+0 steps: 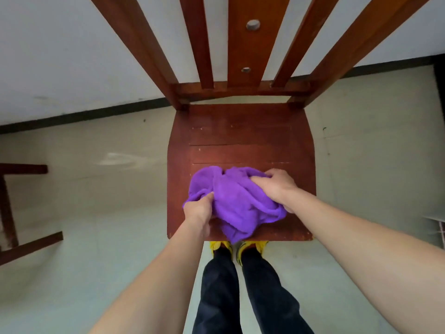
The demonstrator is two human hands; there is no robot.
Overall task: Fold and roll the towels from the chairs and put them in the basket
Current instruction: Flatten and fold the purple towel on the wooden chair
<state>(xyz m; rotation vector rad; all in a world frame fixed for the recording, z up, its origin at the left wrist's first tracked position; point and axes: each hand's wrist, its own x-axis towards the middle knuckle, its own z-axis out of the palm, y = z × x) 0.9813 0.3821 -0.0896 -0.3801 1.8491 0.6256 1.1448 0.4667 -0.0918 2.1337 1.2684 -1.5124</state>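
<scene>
A crumpled purple towel [234, 201] lies bunched on the front half of a brown wooden chair seat [240, 136]. My left hand [198, 208] grips the towel's left edge, fingers closed into the cloth. On the towel's upper right side, my right hand [274, 186] clutches a fold of the fabric. A corner of the towel hangs over the seat's front edge. No basket is in view.
The chair's slatted back [243, 44] rises toward a white wall. Part of another wooden chair [14, 201] shows at the left edge. A white wire object [440, 225] peeks in at the right edge. My legs and yellow shoes [238, 249] stand under the seat's front.
</scene>
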